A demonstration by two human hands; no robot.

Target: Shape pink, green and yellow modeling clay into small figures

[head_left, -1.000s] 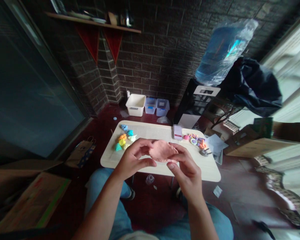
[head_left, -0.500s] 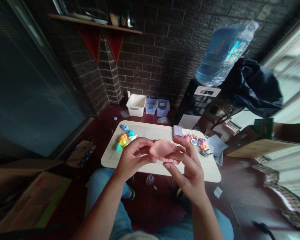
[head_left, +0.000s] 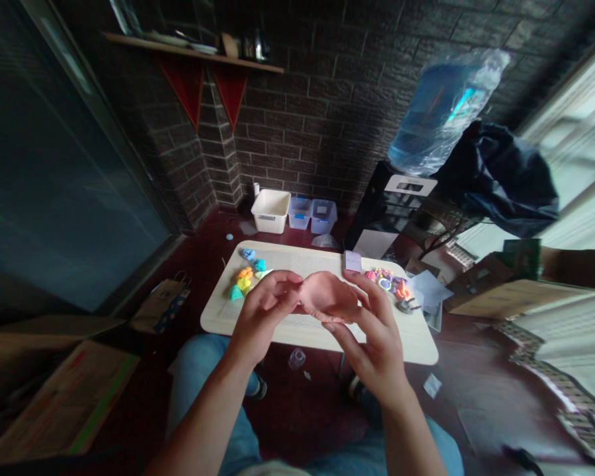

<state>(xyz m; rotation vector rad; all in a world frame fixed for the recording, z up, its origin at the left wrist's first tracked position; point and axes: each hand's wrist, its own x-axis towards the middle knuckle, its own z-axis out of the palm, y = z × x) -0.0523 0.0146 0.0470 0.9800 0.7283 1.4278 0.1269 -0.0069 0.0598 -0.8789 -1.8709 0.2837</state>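
Note:
A pink piece of modelling clay (head_left: pixel 327 295), shaped like a shallow bowl, is held up above the small table between both hands. My left hand (head_left: pixel 264 311) pinches its left edge between thumb and fingers. On the other side, my right hand (head_left: pixel 371 324) grips the rim, its thumb under the near edge and its fingers along the right side. Lumps of blue, orange, yellow and green clay (head_left: pixel 244 279) lie on the table's left part. Small colourful clay pieces (head_left: pixel 387 281) are gathered at the right.
The pale table (head_left: pixel 411 340) stands before my knees. A light purple box (head_left: pixel 352 261) sits at its far edge. Behind are a white bin (head_left: pixel 270 211) and two clear bins (head_left: pixel 311 215). A water dispenser (head_left: pixel 387 205) stands back right; cardboard boxes (head_left: pixel 530 277) flank both sides.
The clay bowl has tilted so more of its hollow faces me. My left thumb has moved up along its left edge. My right hand has barely moved.

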